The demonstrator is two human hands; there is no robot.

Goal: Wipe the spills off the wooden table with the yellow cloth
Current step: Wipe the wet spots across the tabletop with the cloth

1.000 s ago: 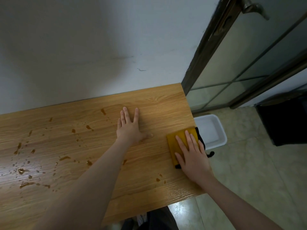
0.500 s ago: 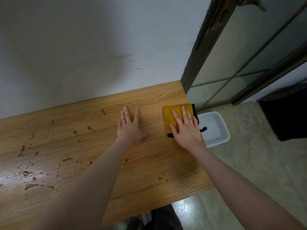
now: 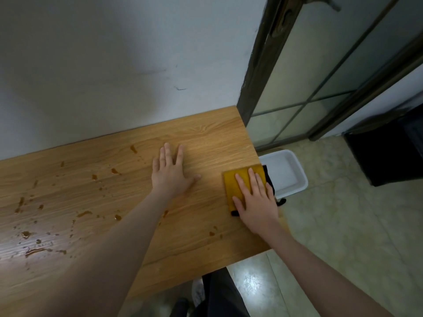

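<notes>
One yellow cloth (image 3: 237,183) lengthwise along table edge under flat right-hand fingers (image 3: 254,179).

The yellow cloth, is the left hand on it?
No, the right hand presses the yellow cloth; the left hand lies flat on bare wood.

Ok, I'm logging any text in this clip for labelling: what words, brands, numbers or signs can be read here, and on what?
None: no readable text shows anywhere.
The yellow cloth, the wooden table, the white tub and the wall bear no print.
The small dark marks on the wall are scuffs, not letters.
</notes>
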